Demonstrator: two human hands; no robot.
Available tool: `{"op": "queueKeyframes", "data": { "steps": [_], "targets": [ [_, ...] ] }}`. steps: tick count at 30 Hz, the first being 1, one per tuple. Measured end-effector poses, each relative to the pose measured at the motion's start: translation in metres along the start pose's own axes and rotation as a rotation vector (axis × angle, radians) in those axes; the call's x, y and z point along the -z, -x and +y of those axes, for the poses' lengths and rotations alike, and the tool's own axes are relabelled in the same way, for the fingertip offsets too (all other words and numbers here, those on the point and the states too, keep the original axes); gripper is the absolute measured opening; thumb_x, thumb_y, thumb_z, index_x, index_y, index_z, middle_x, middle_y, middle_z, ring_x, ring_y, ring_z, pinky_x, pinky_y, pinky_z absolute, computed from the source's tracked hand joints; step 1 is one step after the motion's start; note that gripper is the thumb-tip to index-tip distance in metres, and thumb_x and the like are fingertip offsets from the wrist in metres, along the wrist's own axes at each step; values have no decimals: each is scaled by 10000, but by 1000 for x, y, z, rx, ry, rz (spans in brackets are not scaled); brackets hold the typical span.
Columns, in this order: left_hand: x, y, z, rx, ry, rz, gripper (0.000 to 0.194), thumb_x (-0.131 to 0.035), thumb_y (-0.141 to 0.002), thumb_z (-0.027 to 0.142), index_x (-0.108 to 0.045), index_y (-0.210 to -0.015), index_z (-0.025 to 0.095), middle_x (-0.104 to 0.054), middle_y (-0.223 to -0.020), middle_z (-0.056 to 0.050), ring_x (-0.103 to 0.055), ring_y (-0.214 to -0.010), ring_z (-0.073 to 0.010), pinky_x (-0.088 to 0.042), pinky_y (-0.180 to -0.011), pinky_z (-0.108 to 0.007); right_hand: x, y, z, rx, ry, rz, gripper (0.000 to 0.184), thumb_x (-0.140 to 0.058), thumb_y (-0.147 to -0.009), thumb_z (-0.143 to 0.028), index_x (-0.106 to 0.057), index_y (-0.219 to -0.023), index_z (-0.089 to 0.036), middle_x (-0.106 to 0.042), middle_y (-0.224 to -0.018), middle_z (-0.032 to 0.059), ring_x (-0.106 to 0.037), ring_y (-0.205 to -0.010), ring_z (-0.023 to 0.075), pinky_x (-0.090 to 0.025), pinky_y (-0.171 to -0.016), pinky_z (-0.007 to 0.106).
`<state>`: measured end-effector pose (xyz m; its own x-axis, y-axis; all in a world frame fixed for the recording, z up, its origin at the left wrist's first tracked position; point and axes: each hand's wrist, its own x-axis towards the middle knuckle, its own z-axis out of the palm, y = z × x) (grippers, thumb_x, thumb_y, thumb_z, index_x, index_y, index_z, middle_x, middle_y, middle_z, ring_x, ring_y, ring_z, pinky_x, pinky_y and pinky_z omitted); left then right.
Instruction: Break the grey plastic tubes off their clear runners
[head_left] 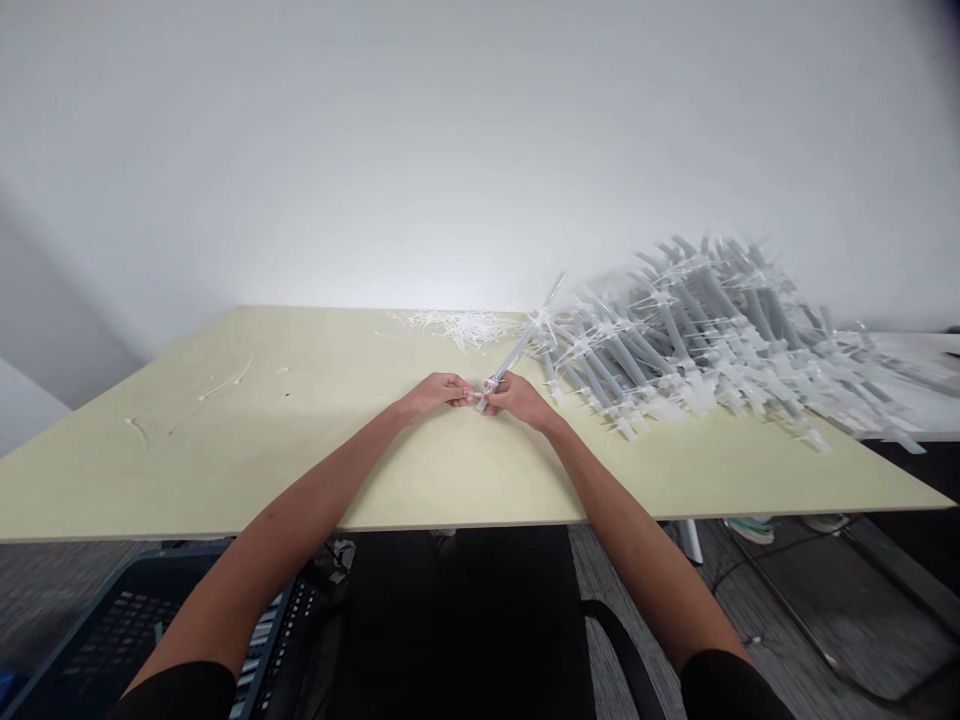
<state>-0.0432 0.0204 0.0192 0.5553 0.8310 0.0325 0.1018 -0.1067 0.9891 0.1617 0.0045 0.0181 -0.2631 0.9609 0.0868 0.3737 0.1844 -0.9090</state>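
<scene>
Above the middle of the table, my right hand (513, 396) is closed around the lower end of a grey tube in clear plastic wrap (516, 350). The tube leans up and to the right, with white cable-tie ends sticking out near its top. My left hand (444, 390) meets the tube's lower end from the left, fingers pinched on a thin white cable tie (478, 394). Its fine detail is too small to make out. Behind my hands lies a loose heap of white cable ties (469, 328).
A large pile of similar wrapped grey tubes (675, 330) covers the table's right side. Stray cable ties (225, 382) lie on the left of the pale yellow table (315, 470). A dark plastic basket (120, 610) stands below on the left. A white wall rises behind.
</scene>
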Motion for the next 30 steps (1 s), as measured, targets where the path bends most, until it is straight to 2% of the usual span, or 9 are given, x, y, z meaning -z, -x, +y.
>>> {"op": "queueKeyframes", "data": {
  "steps": [7, 12, 15, 20, 25, 30],
  "targets": [
    [-8, 0, -3, -12, -86, 73, 348, -638, -684, 417, -588, -831, 105, -640, -780, -63, -557, -682, -107, -445, -697, -267, -2, 3, -5, 40, -151, -43, 252, -653, -683, -234, -504, -868, -154, -628, -748, 30, -622, -586, 134, -526, -590, 266],
    [-12, 0, -5, -45, -225, 111, 286, -596, -694, 419, -566, -758, 141, -630, -722, -30, -566, -667, -127, -442, -660, -262, -3, 8, -15, -4, -297, -47, 318, -666, -687, -284, -525, -957, -192, -609, -887, 51, -622, -742, 164, -554, -586, 285],
    [-10, 1, -4, -59, -267, 111, 274, -565, -710, 416, -577, -777, 150, -634, -739, -30, -577, -690, -140, -443, -671, -267, -4, 10, -21, -51, -371, -49, 252, -647, -702, -274, -528, -910, -196, -601, -882, 46, -610, -793, 170, -569, -626, 325],
    [-11, 5, 2, -78, -310, 105, 258, -532, -733, 397, -582, -801, 154, -634, -755, -30, -588, -727, -151, -441, -700, -268, -7, 11, -24, -86, -432, -41, 153, -614, -712, -215, -506, -818, -192, -556, -774, -2, -587, -730, 129, -565, -690, 368],
    [-13, 7, 6, -85, -331, 112, 253, -518, -741, 389, -570, -795, 148, -646, -794, -42, -584, -748, -154, -429, -689, -260, -9, 12, -26, -57, -466, -114, 208, -653, -697, -250, -509, -836, -194, -551, -783, -7, -581, -710, 121, -561, -700, 379],
    [-10, 7, 4, -71, -341, 121, 245, -518, -739, 390, -566, -784, 154, -635, -767, -28, -579, -732, -147, -421, -675, -251, -10, 9, -26, -56, -444, -89, 239, -672, -690, -269, -514, -848, -181, -581, -776, 13, -594, -693, 128, -551, -721, 370]
  ]
}}
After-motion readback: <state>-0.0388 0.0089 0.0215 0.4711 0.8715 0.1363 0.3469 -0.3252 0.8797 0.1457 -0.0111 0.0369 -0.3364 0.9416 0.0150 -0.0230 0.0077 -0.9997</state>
